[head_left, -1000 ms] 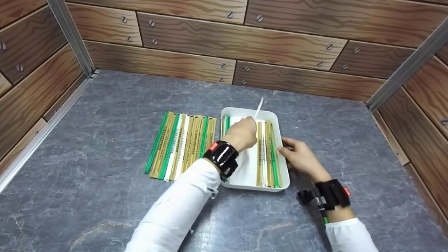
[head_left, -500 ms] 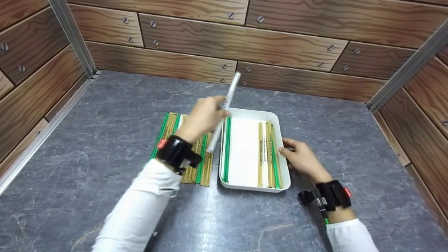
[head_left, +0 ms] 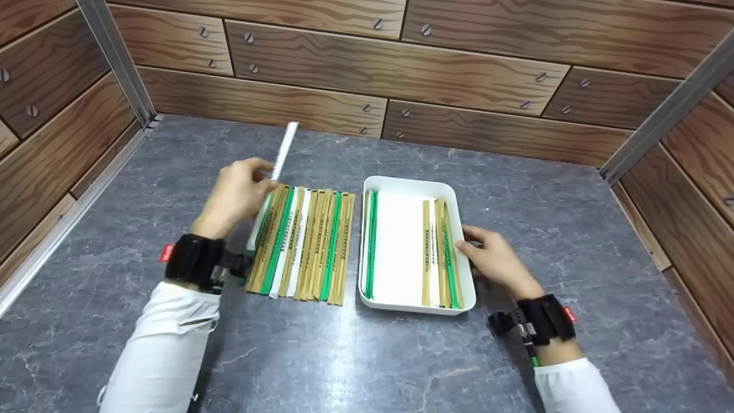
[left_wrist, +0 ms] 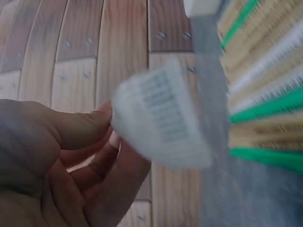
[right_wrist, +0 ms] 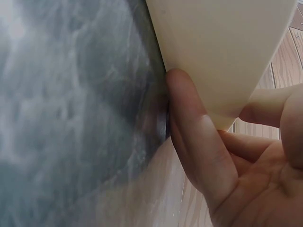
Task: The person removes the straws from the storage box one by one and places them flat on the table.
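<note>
My left hand (head_left: 234, 190) pinches a long white paper-wrapped straw (head_left: 284, 150) between thumb and fingers, above the left end of a row of wrapped straws (head_left: 312, 246). Dark print shows on the white wrapper (left_wrist: 163, 111), blurred in the left wrist view. The row lies side by side on the table, in kraft brown, green and white. My right hand (head_left: 496, 258) holds the right side of a white rectangular tray (head_left: 401, 246), thumb at the rim. In the right wrist view a finger (right_wrist: 189, 109) rests along the tray's outer wall (right_wrist: 213, 52).
Inside the tray, green straws (head_left: 371, 246) lie along the left wall and several brown, white and green straws (head_left: 440, 252) along the right. A wood-patterned wall (head_left: 321, 63) encloses the grey marbled table (head_left: 355, 361) at the back and sides.
My left hand has carried the white straw from over the tray leftward to the far end of the row. The bare middle of the tray came into view. My right hand stays at the tray.
</note>
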A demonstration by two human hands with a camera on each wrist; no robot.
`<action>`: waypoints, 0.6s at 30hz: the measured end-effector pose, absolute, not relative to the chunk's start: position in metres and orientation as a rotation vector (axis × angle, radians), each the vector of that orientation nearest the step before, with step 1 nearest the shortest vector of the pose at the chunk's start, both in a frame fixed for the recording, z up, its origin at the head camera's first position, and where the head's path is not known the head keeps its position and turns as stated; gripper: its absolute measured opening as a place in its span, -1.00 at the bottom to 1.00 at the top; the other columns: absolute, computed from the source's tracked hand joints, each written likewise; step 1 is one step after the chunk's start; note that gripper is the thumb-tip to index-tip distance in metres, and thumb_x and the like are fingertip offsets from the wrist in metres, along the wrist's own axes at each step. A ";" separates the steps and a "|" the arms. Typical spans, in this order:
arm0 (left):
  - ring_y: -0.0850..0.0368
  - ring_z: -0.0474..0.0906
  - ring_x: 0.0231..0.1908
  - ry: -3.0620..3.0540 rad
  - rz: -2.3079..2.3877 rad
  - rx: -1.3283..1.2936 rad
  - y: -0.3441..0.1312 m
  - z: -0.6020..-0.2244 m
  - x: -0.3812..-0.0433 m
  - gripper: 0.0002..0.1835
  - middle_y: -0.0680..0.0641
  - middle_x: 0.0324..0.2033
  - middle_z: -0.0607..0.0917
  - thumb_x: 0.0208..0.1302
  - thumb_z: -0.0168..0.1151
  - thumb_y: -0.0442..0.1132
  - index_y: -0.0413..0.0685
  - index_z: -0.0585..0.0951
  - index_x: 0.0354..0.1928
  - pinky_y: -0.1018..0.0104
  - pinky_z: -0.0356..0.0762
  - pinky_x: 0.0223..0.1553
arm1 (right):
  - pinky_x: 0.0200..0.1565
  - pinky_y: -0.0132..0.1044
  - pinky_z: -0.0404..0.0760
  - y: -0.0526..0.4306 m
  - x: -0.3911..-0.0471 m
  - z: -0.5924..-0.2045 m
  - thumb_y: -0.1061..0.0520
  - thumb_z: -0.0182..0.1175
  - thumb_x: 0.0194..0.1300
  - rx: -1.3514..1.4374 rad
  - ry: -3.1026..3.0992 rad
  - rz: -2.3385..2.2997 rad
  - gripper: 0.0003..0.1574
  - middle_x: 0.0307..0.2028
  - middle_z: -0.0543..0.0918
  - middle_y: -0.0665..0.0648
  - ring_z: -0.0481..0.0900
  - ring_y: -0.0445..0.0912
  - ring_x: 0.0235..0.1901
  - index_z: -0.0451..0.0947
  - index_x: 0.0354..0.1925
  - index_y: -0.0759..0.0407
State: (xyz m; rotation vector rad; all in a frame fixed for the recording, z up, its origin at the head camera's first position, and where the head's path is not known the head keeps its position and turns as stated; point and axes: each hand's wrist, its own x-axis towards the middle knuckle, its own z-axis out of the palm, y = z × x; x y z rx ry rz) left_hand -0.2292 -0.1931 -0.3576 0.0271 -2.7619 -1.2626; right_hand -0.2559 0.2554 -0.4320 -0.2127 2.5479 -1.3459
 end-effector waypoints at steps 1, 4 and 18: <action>-0.05 0.63 -0.27 -2.769 -1.243 0.053 -0.198 -0.361 -0.228 -0.59 -0.32 -0.04 0.72 0.48 0.23 -0.31 -0.32 0.56 0.29 0.23 0.66 -0.32 | -0.24 -0.21 0.80 0.255 -0.256 -0.432 0.15 0.07 0.58 -0.217 2.545 -1.346 -0.28 0.30 0.50 0.49 0.74 0.01 -0.13 0.17 0.53 0.42; -0.15 0.65 -0.16 -2.796 -1.206 0.134 -0.211 -0.374 -0.226 -0.59 -0.34 -0.01 0.71 0.46 0.25 -0.28 -0.35 0.57 0.25 0.08 0.65 -0.17 | -0.25 -0.20 0.80 0.255 -0.256 -0.431 0.15 0.06 0.58 -0.223 2.545 -1.346 -0.29 0.30 0.49 0.49 0.74 0.03 -0.11 0.18 0.53 0.42; -0.27 0.60 -0.07 -2.918 -1.104 0.268 -0.228 -0.427 -0.225 -0.63 -0.40 -0.01 0.70 0.37 0.27 -0.28 -0.39 0.62 0.11 -0.11 0.57 -0.01 | -0.27 -0.21 0.80 0.254 -0.256 -0.433 0.15 0.08 0.57 -0.206 2.558 -1.349 -0.29 0.28 0.52 0.48 0.74 0.02 -0.11 0.20 0.52 0.41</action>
